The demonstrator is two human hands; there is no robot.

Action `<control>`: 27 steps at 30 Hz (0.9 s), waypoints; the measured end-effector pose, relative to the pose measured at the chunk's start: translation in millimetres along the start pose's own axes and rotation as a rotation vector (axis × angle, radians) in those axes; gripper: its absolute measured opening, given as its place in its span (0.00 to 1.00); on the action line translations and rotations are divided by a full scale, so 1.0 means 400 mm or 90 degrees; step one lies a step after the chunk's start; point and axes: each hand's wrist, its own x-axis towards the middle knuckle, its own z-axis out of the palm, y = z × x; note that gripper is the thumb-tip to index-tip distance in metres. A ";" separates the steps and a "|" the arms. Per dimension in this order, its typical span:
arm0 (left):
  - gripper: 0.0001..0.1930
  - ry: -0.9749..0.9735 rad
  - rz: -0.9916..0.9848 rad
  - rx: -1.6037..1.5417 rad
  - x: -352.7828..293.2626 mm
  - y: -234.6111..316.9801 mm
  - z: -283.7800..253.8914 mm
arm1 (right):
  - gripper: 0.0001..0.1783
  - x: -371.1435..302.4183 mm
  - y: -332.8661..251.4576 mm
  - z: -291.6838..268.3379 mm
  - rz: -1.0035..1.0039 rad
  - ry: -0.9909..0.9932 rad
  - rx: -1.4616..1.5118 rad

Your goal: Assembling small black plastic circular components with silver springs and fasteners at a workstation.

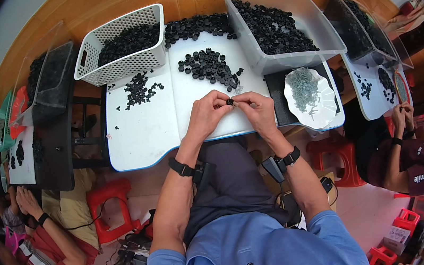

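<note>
Over the white tabletop, my left hand (207, 114) pinches a small round black part (230, 101) between thumb and fingertips. My right hand (256, 109) meets it from the other side, its thumb and fingers closed at the part's edge. Whether the right fingers hold a separate small piece is too small to tell. Just beyond both hands lies a pile of round black caps (207, 66). To the right, a white scalloped dish (330, 109) holds a heap of small greenish translucent pieces (304, 88).
A white perforated basket (131, 65) and a clear plastic bin (293, 60), both with black parts, stand at the back. Smaller black pieces (138, 90) lie at left. Co-workers sit at tables on both sides. Red stools (110, 213) and cables are on the floor.
</note>
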 end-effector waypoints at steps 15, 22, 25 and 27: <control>0.12 0.012 0.017 0.014 0.000 0.005 0.006 | 0.10 0.004 0.006 0.006 -0.170 0.011 -0.095; 0.11 0.027 0.025 0.026 -0.005 0.003 0.011 | 0.08 -0.002 -0.005 0.010 -0.145 0.015 -0.120; 0.12 0.014 0.029 0.036 -0.002 0.010 0.004 | 0.07 -0.002 -0.004 0.010 -0.206 0.014 -0.162; 0.13 -0.029 -0.001 0.026 -0.004 0.019 -0.007 | 0.08 -0.003 0.000 0.011 -0.264 0.015 -0.209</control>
